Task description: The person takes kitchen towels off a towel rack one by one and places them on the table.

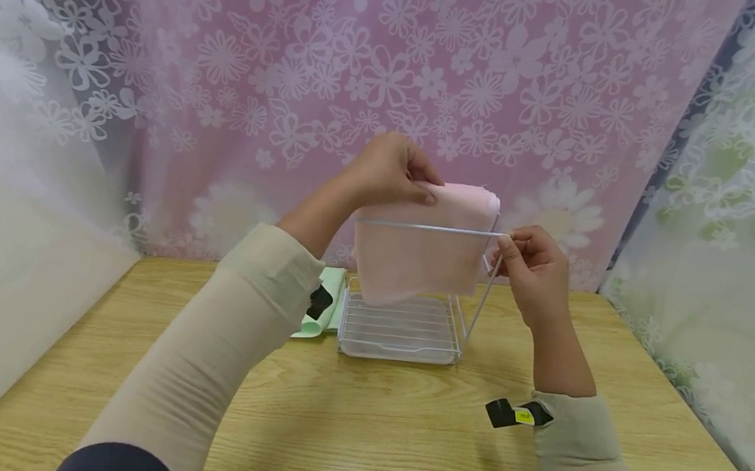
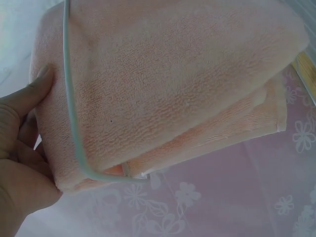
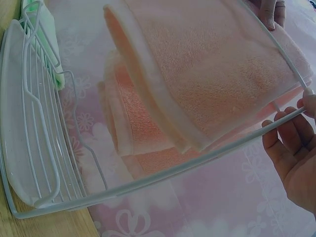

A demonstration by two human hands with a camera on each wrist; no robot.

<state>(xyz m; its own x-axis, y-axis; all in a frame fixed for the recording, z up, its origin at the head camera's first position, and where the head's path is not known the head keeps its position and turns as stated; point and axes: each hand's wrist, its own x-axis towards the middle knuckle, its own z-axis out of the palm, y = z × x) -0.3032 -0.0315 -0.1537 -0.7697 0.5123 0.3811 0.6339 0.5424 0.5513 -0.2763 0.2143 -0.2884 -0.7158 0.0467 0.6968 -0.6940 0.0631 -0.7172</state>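
Observation:
Folded pink towel (image 1: 416,258) hangs high within the upper frame of a white wire rack (image 1: 476,317). My left hand (image 1: 393,172) pinches its top edge at the left, thumb on the near side, as the left wrist view also shows the thumb on the terry cloth (image 2: 148,84). One thin bar (image 2: 70,89) of the rack crosses in front of the towel. With thumb and fingers, my right hand (image 1: 538,270) grips the upper right corner of the rack's frame. In the right wrist view the towel's layered hems (image 3: 158,94) hang well above the rack's base.
The rack's base holds a wire grid over a pale tray (image 1: 400,353) on the wooden table (image 1: 359,431). Left of it lies a folded green cloth (image 1: 324,321), partly hidden by my left sleeve. A pink floral curtain (image 1: 284,67) stands behind, with pale curtains at both sides.

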